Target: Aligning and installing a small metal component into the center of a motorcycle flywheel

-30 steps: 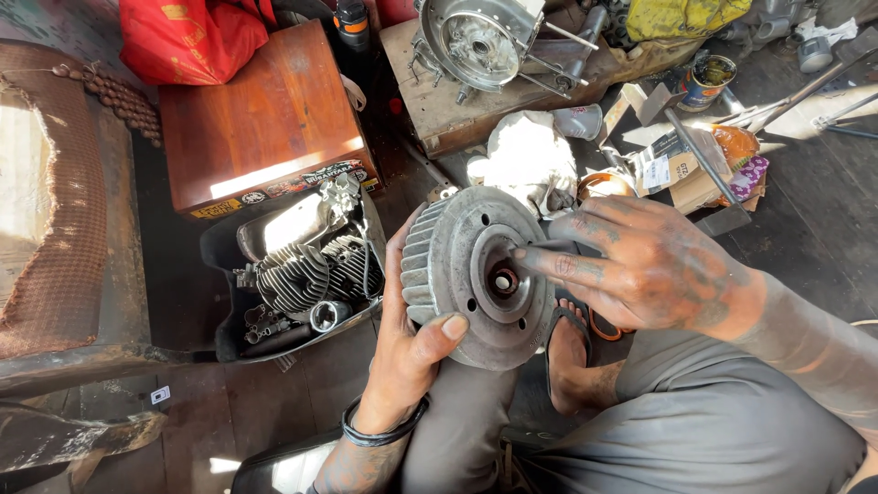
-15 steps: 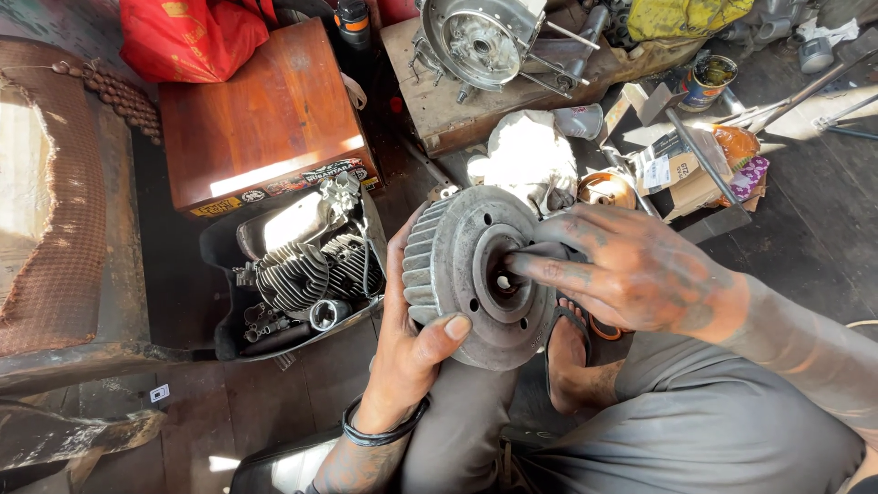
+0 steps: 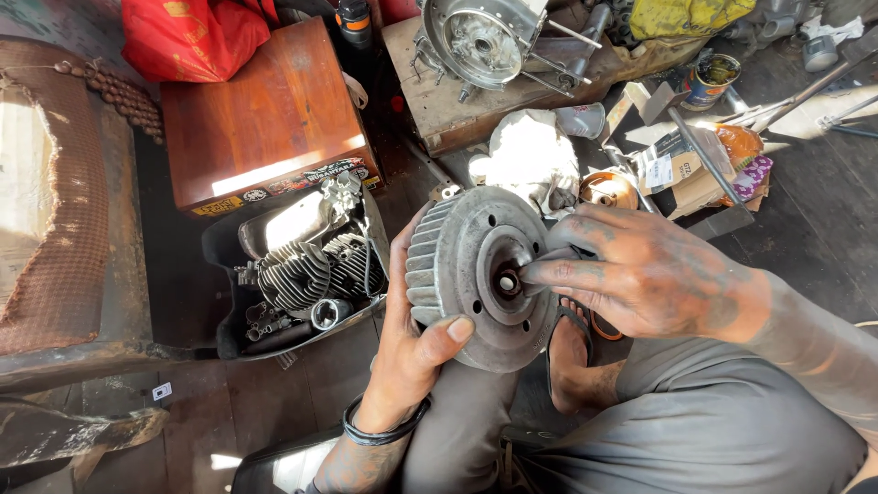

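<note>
My left hand (image 3: 409, 352) grips a round grey metal drum with cooling fins (image 3: 466, 274) from below, thumb pressed on its face. It is held upright over my lap with the flat face turned toward me. My right hand (image 3: 640, 274), dark with grease, reaches in from the right; its fingertips pinch at the small hub in the drum's centre hole (image 3: 508, 283). Whatever the fingers hold there is too small to make out.
A black tray with a finned engine cylinder and small parts (image 3: 302, 270) lies left of the drum. Behind it stand a wooden box (image 3: 261, 119), a red bag (image 3: 192, 32), an engine casing on a wooden block (image 3: 480, 41), a white rag (image 3: 530, 155) and scattered tools at right.
The right hand's fingers have drawn together onto the hub at the drum's centre. The drum and left hand have hardly moved.
</note>
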